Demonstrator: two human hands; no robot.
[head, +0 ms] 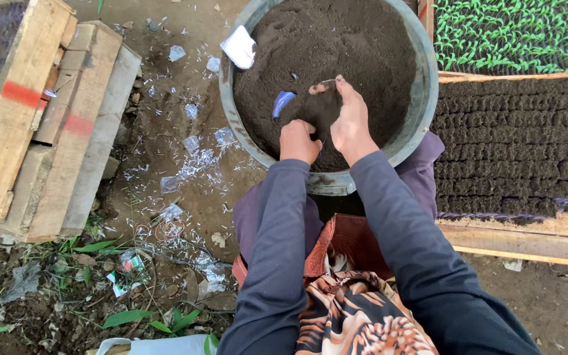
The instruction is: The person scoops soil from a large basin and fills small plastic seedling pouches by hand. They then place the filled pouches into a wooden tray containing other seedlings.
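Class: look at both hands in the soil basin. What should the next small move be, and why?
Probably scoop soil: the right hand lies cupped on the dark soil, and the left hand is closed beside it, perhaps holding something I cannot make out, inside the grey basin.

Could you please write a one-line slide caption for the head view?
Both hands, left and right, work dark soil in a round basin beside wooden-framed soil beds.
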